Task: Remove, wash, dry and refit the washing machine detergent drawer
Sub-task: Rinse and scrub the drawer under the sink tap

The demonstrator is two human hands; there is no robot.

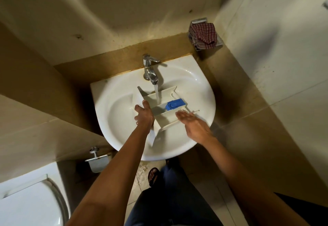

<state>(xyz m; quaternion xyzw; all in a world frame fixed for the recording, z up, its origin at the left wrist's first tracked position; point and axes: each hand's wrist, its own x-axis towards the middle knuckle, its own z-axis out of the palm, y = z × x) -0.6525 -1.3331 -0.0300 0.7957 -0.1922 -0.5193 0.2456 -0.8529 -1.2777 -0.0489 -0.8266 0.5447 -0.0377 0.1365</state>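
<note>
The white drawer (166, 119), with a blue insert (175, 104), lies tilted in the sink (204, 87) under water (157, 93) running from the tap (150, 69). The left hand (143, 114) grips its left wall. The right hand (193, 124), blurred, has its fingers straight over the right side. A checked cloth (203, 33) sits in a wall rack, and a toilet (26, 204) stands at lower left.

A small domestic bathroom is shown. A white ceramic washbasin (204, 87) with a chrome tap (150, 71) is fitted into a corner of pale tiled walls (269, 62), and a toilet (26, 206) and a metal paper holder (96, 162) are seen at the lower left. A checked cloth (204, 33) is kept on a wall-mounted metal rack (199, 21).
</note>
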